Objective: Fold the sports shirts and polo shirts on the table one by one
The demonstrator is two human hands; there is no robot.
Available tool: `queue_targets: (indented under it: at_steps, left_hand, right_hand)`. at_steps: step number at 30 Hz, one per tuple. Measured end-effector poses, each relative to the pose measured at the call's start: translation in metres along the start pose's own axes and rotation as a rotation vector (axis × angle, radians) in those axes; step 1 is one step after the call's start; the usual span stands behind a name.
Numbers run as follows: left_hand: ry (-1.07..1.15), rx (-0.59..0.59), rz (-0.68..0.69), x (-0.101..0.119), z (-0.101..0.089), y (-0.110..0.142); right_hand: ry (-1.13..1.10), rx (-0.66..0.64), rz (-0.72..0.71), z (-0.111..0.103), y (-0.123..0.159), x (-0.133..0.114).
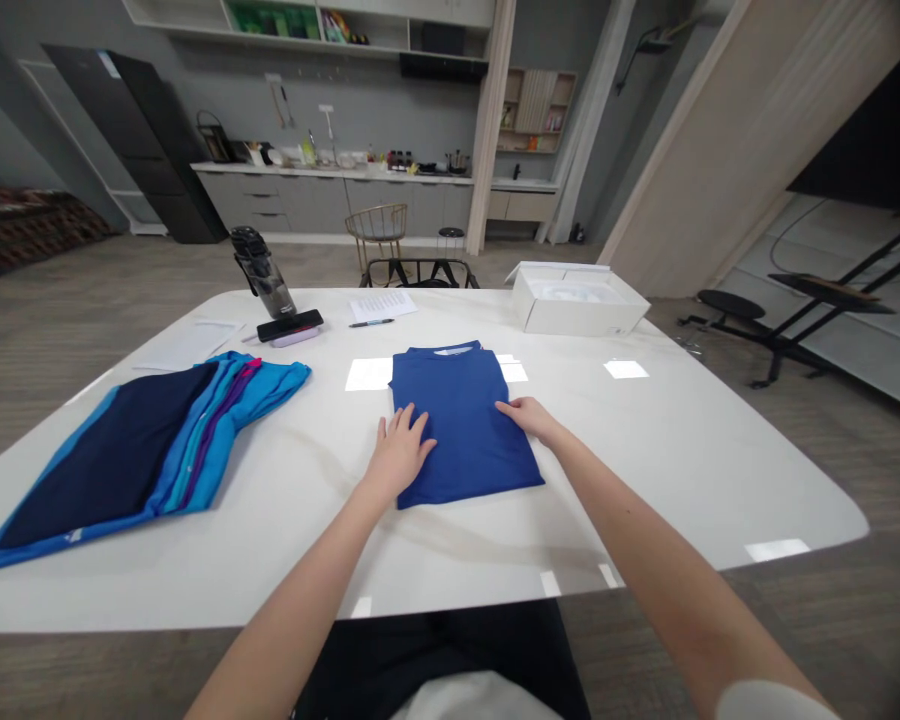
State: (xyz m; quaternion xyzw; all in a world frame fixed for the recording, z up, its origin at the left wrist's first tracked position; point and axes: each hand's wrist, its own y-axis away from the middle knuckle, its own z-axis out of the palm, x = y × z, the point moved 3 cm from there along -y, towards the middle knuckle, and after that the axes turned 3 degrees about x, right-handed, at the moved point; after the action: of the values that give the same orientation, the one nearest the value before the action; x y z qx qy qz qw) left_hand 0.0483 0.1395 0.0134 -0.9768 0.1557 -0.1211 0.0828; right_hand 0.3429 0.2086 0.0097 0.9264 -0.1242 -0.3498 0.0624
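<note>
A blue T-shirt (461, 410) lies folded into a narrow rectangle in the middle of the white table (682, 450), collar at the far end. My left hand (401, 450) rests flat on its left edge, fingers stretched out and spread. My right hand (529, 415) lies on its right edge with the fingers flat on the cloth. Neither hand grips anything.
A stack of flat shirts (142, 450) in dark blue, purple and turquoise lies at the left. Farther back stand a dark water bottle (262, 270), a phone (290, 325), papers with a pen (371, 322) and an open white box (577, 300). Chairs stand beyond the table.
</note>
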Motion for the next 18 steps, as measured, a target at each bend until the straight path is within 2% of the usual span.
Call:
queue_targets:
  at_steps: [3,5,8,11,15,18]
  left_hand:
    - [-0.028,0.023,0.012,0.006,0.014,-0.021]
    - [-0.027,-0.010,0.029,0.007,0.020,-0.031]
    - [-0.006,-0.069,0.009,0.004,0.026,-0.038]
    - [-0.003,-0.072,0.019,0.004,0.029,-0.039]
    - [-0.013,-0.072,0.044,0.023,0.038,-0.044]
    - [-0.014,-0.063,0.052,0.056,0.049,-0.058]
  right_hand:
    - [-0.002,0.003,0.044,0.009,-0.013,-0.013]
    - [0.017,0.032,0.044,0.014,-0.020,-0.017]
    - [0.065,0.068,0.044,0.019,-0.028,-0.017]
    - [0.106,0.076,0.039,0.018,-0.030,-0.010]
    - [0.142,0.087,0.044,0.000,-0.030,0.008]
    - [0.211,0.127,0.038,-0.027,-0.032,0.032]
